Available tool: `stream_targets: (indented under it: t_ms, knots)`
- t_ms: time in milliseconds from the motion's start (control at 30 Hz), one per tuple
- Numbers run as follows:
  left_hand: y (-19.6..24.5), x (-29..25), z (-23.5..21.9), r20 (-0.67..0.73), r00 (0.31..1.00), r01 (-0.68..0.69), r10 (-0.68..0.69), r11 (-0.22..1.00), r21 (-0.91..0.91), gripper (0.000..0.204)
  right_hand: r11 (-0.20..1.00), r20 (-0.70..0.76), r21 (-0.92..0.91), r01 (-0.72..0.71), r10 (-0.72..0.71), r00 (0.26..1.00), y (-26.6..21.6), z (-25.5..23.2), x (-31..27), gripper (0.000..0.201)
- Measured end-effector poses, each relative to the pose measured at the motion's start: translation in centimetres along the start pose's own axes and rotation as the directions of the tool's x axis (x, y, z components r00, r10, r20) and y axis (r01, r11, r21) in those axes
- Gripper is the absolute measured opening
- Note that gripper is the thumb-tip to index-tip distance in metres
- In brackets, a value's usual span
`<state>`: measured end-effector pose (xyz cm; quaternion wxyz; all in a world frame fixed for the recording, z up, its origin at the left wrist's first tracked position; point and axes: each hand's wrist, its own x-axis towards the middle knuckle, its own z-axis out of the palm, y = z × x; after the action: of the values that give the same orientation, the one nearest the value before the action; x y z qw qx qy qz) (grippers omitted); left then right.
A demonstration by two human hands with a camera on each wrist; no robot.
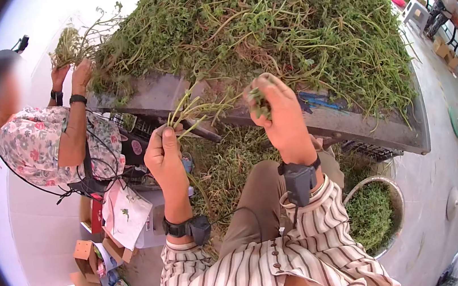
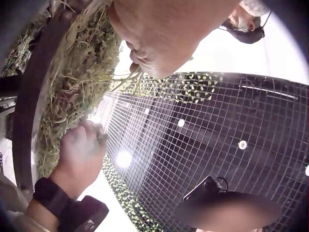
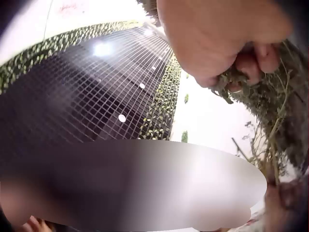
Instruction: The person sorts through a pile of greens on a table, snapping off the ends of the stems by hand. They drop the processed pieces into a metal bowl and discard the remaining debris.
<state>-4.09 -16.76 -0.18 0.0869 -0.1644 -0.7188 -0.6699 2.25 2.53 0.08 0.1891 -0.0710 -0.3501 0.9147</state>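
Note:
In the head view my left hand pinches several thin pale-green stems between thumb and fingers, the stems fanning up and to the right. My right hand, to the right and slightly higher, curls round a small clump of green leaves. Leaf tips poke out below the curled fingers in the right wrist view. From the left wrist camera, the stems show just under my left hand. Both hands are in front of the near edge of a table heaped with a large pile of leafy stems.
Another person works at the table's left end, holding a bunch of stems. A round tub of greens stands at my right knee. Loose plant bits litter the floor under the table. Cardboard boxes stand lower left.

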Motion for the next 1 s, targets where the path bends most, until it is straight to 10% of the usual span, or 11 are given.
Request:
stream_targets:
  t_ms: [100, 200, 300, 533, 667, 733, 867, 1000]
  knots:
    - [0.2, 0.0, 0.4, 0.023, 1.000, -0.006, 0.006, 1.000, 0.006, 0.027, 0.958, -0.070, -0.286, -0.002, -0.019, 0.997, 0.9, 0.5, 0.1, 0.010]
    - [0.3, -0.1, 0.6, 0.053, 0.999, -0.008, 0.008, 1.000, 0.013, 0.028, 0.666, 0.186, -0.687, 0.290, -0.225, 0.956, 2.0, 0.6, 0.7, 0.026]
    - [0.5, -0.3, 0.8, 0.077, 0.997, 0.000, -0.001, 1.000, 0.010, 0.026, 0.550, 0.313, -0.678, 0.488, -0.384, 0.869, 4.2, 0.7, 1.0, 0.028]
    - [0.6, -0.2, 0.4, 0.055, 0.998, -0.012, 0.009, 0.999, 0.042, 0.028, 0.571, 0.240, -0.762, 0.306, -0.190, 0.952, 2.5, 1.2, 0.2, 0.017]
    - [0.4, -0.6, 0.2, 0.090, 0.995, -0.042, 0.033, 0.994, 0.101, 0.027, 0.460, 0.246, -0.802, 0.380, -0.326, 0.913, 2.7, 0.9, 0.1, 0.016]
    - [0.2, -1.1, 0.5, 0.127, 0.991, -0.052, 0.043, 0.996, 0.069, 0.027, 0.697, 0.137, -0.640, 0.324, -0.311, 0.940, 2.8, 0.8, 0.3, 0.016]
    - [0.7, -1.2, 0.9, 0.175, 0.984, -0.018, 0.008, 0.998, 0.060, 0.027, 0.737, 0.044, -0.637, 0.226, -0.258, 0.965, 2.7, 0.8, 0.3, 0.016]
    - [0.7, -1.1, 1.5, 0.190, 0.981, -0.045, 0.030, 0.996, 0.075, 0.026, 0.528, 0.127, -0.718, 0.453, -0.541, 0.831, 2.7, 1.2, 0.4, 0.015]
